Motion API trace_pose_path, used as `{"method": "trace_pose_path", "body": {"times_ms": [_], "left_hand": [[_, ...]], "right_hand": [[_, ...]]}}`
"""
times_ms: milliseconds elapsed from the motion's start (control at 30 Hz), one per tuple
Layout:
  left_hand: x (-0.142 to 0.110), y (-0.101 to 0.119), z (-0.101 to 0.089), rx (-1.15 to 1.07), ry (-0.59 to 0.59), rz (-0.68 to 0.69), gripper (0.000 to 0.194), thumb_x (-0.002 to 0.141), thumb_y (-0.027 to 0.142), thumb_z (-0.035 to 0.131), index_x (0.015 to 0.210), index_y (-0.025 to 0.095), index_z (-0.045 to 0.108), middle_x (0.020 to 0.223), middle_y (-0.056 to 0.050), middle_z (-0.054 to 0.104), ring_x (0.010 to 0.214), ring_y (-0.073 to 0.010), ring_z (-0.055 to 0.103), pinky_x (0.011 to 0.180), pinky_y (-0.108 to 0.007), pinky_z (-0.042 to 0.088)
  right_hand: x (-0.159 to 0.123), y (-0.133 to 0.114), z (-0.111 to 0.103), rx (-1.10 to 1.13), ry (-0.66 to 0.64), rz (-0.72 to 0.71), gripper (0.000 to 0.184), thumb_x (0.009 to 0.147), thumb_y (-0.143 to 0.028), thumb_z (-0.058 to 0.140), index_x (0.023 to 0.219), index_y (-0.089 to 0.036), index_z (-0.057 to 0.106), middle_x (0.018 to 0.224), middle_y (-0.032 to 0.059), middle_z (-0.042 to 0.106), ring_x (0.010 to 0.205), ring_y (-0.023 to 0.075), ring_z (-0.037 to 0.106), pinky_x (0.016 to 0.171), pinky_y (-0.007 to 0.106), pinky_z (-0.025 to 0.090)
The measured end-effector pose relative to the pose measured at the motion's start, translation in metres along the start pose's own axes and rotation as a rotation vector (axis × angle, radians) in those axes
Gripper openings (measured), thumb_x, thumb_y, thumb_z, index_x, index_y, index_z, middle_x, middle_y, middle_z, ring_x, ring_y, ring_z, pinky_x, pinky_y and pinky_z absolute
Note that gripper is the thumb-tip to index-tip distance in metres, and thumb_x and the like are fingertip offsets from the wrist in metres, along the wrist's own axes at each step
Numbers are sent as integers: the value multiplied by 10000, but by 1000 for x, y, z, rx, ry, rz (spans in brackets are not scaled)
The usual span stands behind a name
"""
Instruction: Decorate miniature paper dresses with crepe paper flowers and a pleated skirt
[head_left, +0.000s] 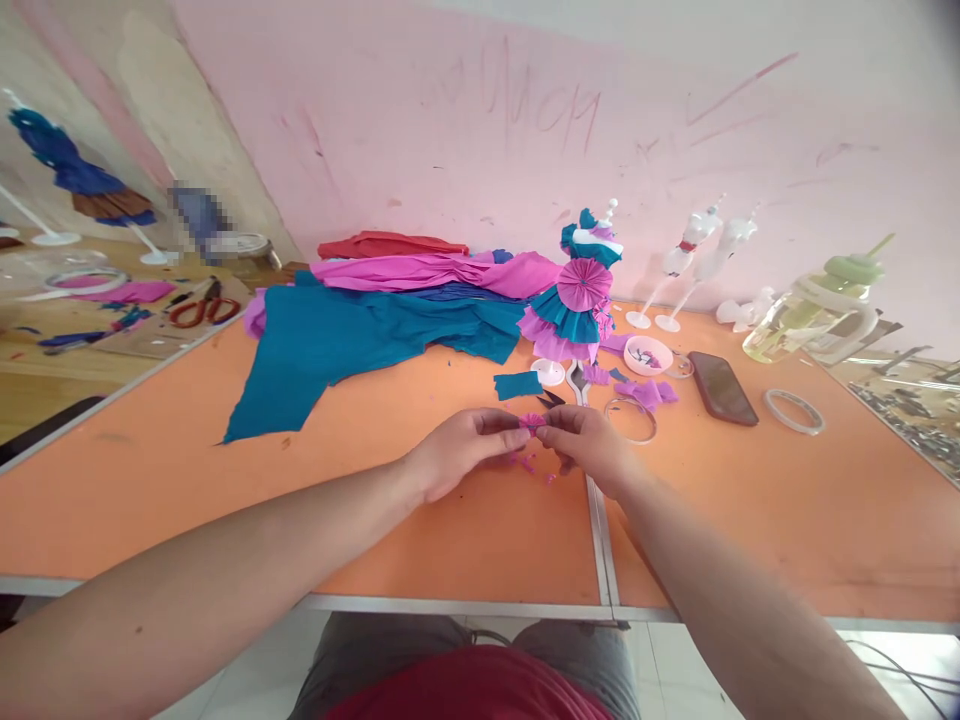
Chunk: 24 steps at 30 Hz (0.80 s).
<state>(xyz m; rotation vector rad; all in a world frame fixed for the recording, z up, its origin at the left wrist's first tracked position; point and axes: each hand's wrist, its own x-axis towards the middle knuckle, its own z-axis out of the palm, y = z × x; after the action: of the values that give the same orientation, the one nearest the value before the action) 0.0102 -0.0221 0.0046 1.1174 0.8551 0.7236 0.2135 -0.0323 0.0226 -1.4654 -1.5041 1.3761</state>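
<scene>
Both hands meet over the near part of the orange table [390,550]. The left hand [474,448] pinches the left side of a small pink pleated piece [533,421], with its thumb and fingertips closed on it. The right hand [589,445] pinches the right side the same way. The pink piece is between the two hands, a little above the table. Its far edge spreads out like a tiny fan.

Small pink scraps [528,462] lie on the table near the fingers. Just past the hands are black scissor blades [553,400] and a flat teal strip [518,386].

Farther off stands a little dress form [577,318] on a white foot. It wears a teal and pink ruffled dress, with a big round pink rosette [584,286] on the front. To its left lies a large teal sheet [360,340], with a bunched pink sheet [435,272] and a red sheet [394,244] behind it.

To the right of the dress form sit a pink bowl [646,370] with small bits in it, a dark phone [724,388] and a pale ring [808,428]. A clear bottle [780,320] with a green lid stands at the far right.
</scene>
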Motion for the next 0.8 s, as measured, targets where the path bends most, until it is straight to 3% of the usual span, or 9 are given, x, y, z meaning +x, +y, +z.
{"method": "trace_pose_path", "body": {"times_ms": [100, 300, 467, 633, 800], "left_hand": [[-1, 0, 1, 211, 26, 47, 400, 754, 493, 751, 975, 159, 750, 1025, -98, 747, 1016, -275, 666, 939, -378, 481], [1, 2, -4, 662, 79, 180, 274, 790, 436, 689, 849, 179, 761, 890, -58, 757, 866, -257, 683, 774, -324, 501], [0, 2, -3, 530, 70, 194, 443, 786, 445, 706, 1109, 142, 710, 1089, -93, 734, 970, -248, 668, 858, -328, 508], [3, 3, -4, 653, 102, 165, 375, 811, 490, 664, 859, 129, 752, 911, -77, 756, 876, -241, 659, 791, -315, 485], [1, 6, -4, 639, 147, 158, 402, 811, 537, 659, 873, 154, 761, 933, -62, 753, 902, -245, 662, 817, -325, 480]], "right_hand": [[-1, -1, 2, 10, -36, 26, 180, 777, -343, 692, 811, -174, 641, 636, -35, 543, 511, 73, 494, 464, 208, 525], [-1, -3, 0, -105, -131, 131, 136, 774, -297, 702, 787, -171, 651, 589, -28, 562, 515, 95, 550, 465, 214, 523], [-2, 0, 1, -108, -93, 71, 131, 819, -297, 658, 837, -168, 644, 585, -34, 551, 511, 93, 556, 490, 216, 528], [-3, 0, 1, -134, -123, 58, 155, 816, -320, 659, 791, -168, 646, 647, -15, 593, 511, 90, 553, 474, 221, 523], [-2, 0, 0, -52, -57, 43, 165, 795, -326, 690, 819, -166, 660, 583, -17, 561, 503, 103, 549, 479, 234, 533]]}}
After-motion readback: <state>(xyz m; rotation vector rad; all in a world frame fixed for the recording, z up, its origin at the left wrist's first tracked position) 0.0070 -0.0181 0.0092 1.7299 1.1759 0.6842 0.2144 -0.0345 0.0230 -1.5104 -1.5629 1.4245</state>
